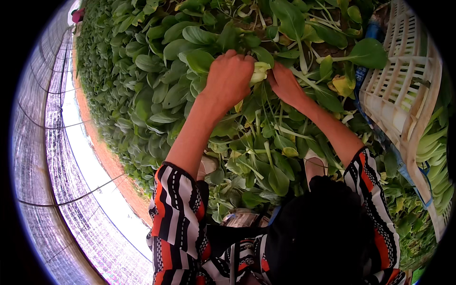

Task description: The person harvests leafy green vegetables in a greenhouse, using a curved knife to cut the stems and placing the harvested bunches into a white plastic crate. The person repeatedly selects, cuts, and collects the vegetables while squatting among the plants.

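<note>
My left hand is closed around a head of bok choy, back of the hand up. The pale green base of that head sticks out to the right of my fist, and green leaves show on the far side of it. Close beside this base is my right hand, with its fingertips at or near the base. Those fingers are partly hidden, so what they hold is unclear. Beneath both hands lie loose, cut leaves and stalks, some yellowed.
Dense standing bok choy plants fill the left side. A white plastic crate holding bok choy is on the right. My shoes stand among the leaves. Greenhouse film with thin hoops curves along the far left.
</note>
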Available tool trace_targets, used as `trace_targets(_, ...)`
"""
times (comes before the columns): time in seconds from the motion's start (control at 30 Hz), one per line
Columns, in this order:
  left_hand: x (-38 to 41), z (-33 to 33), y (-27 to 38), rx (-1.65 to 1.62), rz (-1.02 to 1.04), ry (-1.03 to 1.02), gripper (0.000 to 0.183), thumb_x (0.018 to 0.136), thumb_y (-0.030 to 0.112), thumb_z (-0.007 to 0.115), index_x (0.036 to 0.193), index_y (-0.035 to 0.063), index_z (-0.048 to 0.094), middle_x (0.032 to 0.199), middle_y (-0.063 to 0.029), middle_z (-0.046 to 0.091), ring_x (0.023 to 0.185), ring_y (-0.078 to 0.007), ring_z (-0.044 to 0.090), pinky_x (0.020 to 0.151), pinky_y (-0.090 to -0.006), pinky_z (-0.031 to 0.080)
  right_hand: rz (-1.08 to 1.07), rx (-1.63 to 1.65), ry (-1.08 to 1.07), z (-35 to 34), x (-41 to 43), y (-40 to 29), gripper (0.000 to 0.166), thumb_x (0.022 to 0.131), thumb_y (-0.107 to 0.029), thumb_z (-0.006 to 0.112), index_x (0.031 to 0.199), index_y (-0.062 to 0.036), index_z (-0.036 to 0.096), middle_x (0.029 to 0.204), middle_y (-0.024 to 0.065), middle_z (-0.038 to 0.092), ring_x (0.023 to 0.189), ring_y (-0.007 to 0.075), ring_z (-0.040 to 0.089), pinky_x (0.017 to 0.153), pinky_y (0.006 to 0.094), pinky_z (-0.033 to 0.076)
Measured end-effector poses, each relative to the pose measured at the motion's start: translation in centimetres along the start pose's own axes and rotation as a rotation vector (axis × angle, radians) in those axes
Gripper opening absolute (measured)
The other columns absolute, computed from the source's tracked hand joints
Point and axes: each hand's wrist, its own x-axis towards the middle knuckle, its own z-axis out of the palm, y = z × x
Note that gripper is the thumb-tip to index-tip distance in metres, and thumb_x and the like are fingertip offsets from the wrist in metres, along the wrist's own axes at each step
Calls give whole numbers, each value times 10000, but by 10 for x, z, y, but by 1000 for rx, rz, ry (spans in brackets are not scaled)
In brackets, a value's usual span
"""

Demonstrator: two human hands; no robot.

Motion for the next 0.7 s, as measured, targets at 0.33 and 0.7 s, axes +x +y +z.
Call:
trace_targets(0.33, -1, 57, -36, 170, -97, 266, 335, 542, 40, 736, 865, 57, 646, 1416, -110, 338, 1238, -326, 350, 838, -484, 392, 79, -84, 44, 10, 13, 15, 152, 926, -38, 469, 1052, 46, 481, 875, 250, 548, 763, 420, 551, 656, 470, 420)
trace_targets(0.7, -21, 74, -58, 153, -219, 211, 462, 507, 78, 800, 943, 74, 647, 1415, -150, 330, 1188, -363, 376, 763, -477, 455, 160, -157, -88, 24, 16, 5, 161, 945, -77, 477, 1021, 65, 478, 833, 223, 541, 734, 352, 578, 625, 449, 443)
